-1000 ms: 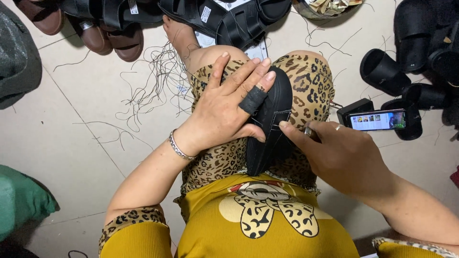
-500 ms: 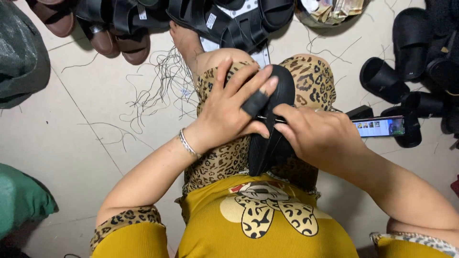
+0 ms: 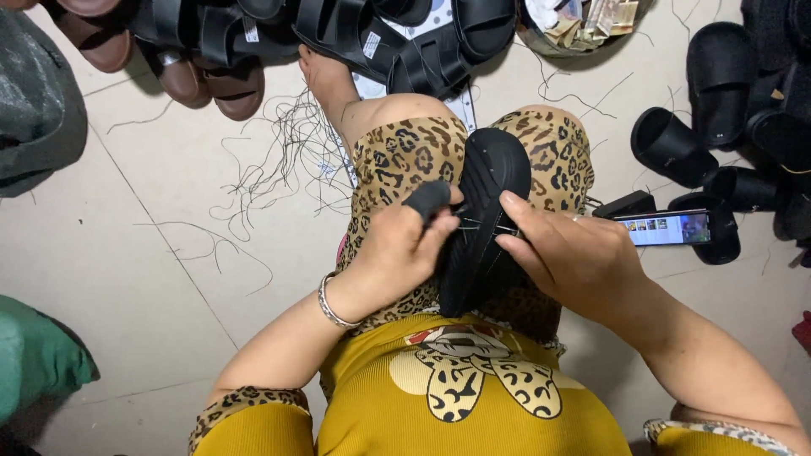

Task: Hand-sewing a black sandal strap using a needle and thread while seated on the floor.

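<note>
A black sandal sole (image 3: 494,181) lies lengthwise between my knees, on leopard-print trousers (image 3: 405,148). My left hand (image 3: 397,253) grips its left edge, fingers curled, with a black cover over one fingertip. My right hand (image 3: 574,257) holds the right edge, thumb and fingers pinching at the sole's side. Thin threads run across the sole between the two hands. A silver bracelet (image 3: 331,302) sits on my left wrist.
Black and brown sandals (image 3: 220,51) pile along the top. Loose black threads (image 3: 287,160) litter the tiled floor. A phone (image 3: 667,228) with a lit screen lies at right among black shoe parts (image 3: 676,148). A green bag (image 3: 38,355) sits at left.
My left hand went from flat and spread over the sole to curled around its left edge. My right hand moved up onto the sole's right side.
</note>
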